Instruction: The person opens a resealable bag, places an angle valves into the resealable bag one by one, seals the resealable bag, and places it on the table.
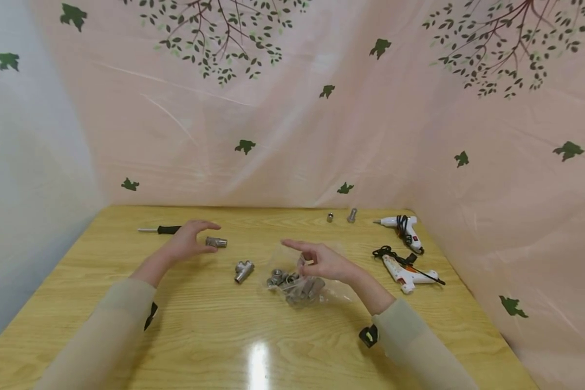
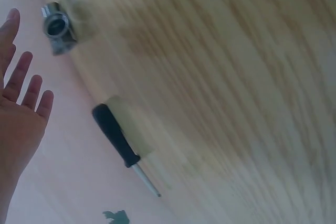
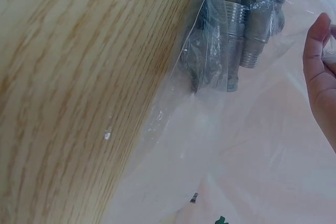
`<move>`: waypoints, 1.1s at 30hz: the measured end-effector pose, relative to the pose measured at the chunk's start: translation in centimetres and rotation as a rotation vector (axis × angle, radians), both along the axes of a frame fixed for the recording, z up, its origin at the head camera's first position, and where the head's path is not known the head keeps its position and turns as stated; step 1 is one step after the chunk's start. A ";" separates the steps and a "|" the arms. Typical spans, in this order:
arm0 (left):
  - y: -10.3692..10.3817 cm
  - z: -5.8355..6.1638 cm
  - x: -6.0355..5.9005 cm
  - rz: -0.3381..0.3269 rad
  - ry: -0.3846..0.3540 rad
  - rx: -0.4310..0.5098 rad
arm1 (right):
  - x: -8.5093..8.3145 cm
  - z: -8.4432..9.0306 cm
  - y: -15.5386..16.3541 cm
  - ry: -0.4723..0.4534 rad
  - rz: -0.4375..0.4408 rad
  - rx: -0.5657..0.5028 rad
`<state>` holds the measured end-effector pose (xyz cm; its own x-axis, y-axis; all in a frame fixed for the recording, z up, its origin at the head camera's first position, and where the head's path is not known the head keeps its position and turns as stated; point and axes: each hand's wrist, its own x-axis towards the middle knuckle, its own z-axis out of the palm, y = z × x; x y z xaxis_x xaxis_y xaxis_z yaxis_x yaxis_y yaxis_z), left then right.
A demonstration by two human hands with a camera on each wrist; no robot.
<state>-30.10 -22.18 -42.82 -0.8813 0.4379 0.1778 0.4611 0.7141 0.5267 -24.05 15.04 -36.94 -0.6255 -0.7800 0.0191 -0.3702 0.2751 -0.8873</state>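
Fingers of the left hand are spread wide beside a short pipe fitting, nothing gripped. Right hand is curled over the clear bag of fittings, its plastic seemingly pinched, probably for access.

Left hand hovers, fingers spread (relaxed); right hand curled, forefinger extended.

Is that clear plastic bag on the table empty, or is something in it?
Not empty: the plastic bag holds several threaded metal pipe fittings, seen through its clear film.
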 end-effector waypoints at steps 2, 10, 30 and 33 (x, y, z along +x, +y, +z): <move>-0.4 -0.4 -0.6 -0.007 -0.003 -0.012 | 0.0 0.0 0.0 -0.002 0.001 0.003; -1.3 -1.4 -1.8 0.021 -0.099 -0.014 | 0.0 0.0 -0.2 -0.001 0.008 -0.003; -1.5 -2.1 -2.0 0.039 -0.180 0.066 | 0.0 -0.1 -0.3 -0.002 0.005 0.001; -1.2 -1.8 -1.6 0.041 -0.185 0.085 | 0.1 -0.1 -0.2 -0.007 0.002 -0.001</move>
